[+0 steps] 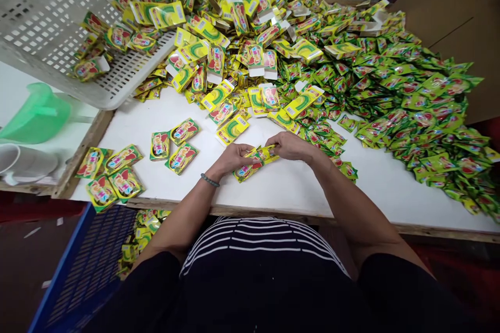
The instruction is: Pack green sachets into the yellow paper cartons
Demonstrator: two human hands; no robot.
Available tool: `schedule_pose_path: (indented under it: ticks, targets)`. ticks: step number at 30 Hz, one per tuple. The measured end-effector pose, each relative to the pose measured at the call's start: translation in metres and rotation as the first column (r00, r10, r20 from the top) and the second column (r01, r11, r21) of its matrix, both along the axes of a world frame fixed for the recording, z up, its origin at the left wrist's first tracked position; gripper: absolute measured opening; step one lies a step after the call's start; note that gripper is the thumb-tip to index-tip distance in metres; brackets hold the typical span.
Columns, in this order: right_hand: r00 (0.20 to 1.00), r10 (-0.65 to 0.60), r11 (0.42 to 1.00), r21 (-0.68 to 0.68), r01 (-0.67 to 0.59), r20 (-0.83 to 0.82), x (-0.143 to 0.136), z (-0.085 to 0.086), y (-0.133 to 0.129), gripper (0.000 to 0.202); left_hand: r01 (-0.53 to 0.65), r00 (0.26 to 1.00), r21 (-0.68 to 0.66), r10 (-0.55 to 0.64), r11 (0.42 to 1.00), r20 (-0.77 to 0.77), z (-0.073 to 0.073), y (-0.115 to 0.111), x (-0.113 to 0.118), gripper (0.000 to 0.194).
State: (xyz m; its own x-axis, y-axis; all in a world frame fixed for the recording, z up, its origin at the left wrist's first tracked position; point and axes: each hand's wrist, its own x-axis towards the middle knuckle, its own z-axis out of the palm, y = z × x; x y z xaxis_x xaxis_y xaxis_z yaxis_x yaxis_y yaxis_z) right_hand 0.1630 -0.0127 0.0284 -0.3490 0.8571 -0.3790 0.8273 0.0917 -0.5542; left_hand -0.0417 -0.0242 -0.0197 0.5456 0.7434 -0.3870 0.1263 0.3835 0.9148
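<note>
My left hand (233, 157) is closed around a small yellow-and-green printed carton (245, 171), lying tilted above the white table near its front edge. At the carton's right end, the fingers of my right hand (289, 145) pinch a small yellow-green sachet (267, 154); how far it sits inside the carton I cannot make out. Just beyond my hands lies a yellow carton (233, 129) with a banana-like print. To the left are three cartons with a colourful front, among them a flat one (182, 158). Several more such cartons (125, 183) lie at the table's left corner.
Green sachets (414, 109) are heaped along the right, and cartons mixed with sachets (234, 36) at the back. A tipped white crate (113, 91) spills cartons at left. Beside it are a green scoop (39, 114) and a white mug (29, 161). Below stands a blue crate (86, 250) holding cartons.
</note>
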Motion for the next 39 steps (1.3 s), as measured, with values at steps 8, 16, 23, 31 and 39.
schedule_pose_path:
  ticks: [8,16,23,31,39]
  targets:
    - [0.777,-0.306,0.939,-0.039,0.342,-0.551,-0.012,-0.017,-0.012,0.025,-0.180,0.977,-0.067,0.186,0.981,0.104,0.006,-0.002,0.005,0.054]
    - [0.672,-0.266,0.923,0.019,0.384,-0.691,-0.022,-0.017,-0.023,0.039,-0.293,0.941,0.003,0.288,0.956,0.177,0.011,-0.004,0.004,0.061]
    - [0.631,-0.302,0.886,0.035,0.463,-0.714,-0.038,-0.045,-0.038,0.038,-0.385,0.889,0.048,0.356,0.922,0.289,0.010,-0.005,0.002,0.058]
    - [0.473,-0.451,0.793,-0.097,0.601,-0.757,-0.032,-0.055,-0.037,0.043,-0.279,0.928,0.080,0.247,0.957,0.280,0.004,-0.005,0.006,0.064]
    - [0.685,-0.231,0.875,0.160,0.457,-0.691,-0.030,-0.035,-0.035,0.033,-0.440,0.867,0.076,0.401,0.895,0.296,0.001,-0.003,0.004,0.056]
